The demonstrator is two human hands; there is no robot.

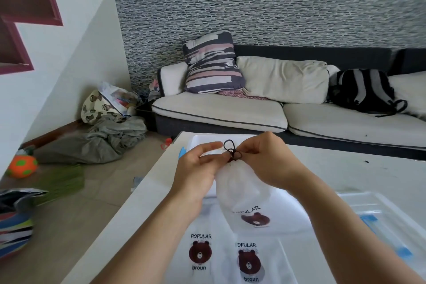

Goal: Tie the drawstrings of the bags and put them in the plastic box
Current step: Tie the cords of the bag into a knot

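Head view: drawstring (231, 150) knot behind fingertips (215, 145).

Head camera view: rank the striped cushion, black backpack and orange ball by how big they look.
Largest to smallest:
1. black backpack and striped cushion, too alike to rank
2. orange ball, clearly smallest

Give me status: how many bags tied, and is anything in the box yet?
Done: nothing clearly finished; no tied bag shows in the plastic box at right. In hand: the left hand and right hand work the dark drawstring at the neck of a raised bag, with a loop formed. Left: two bear-print bags lie flat on the table; then all three go into the box.
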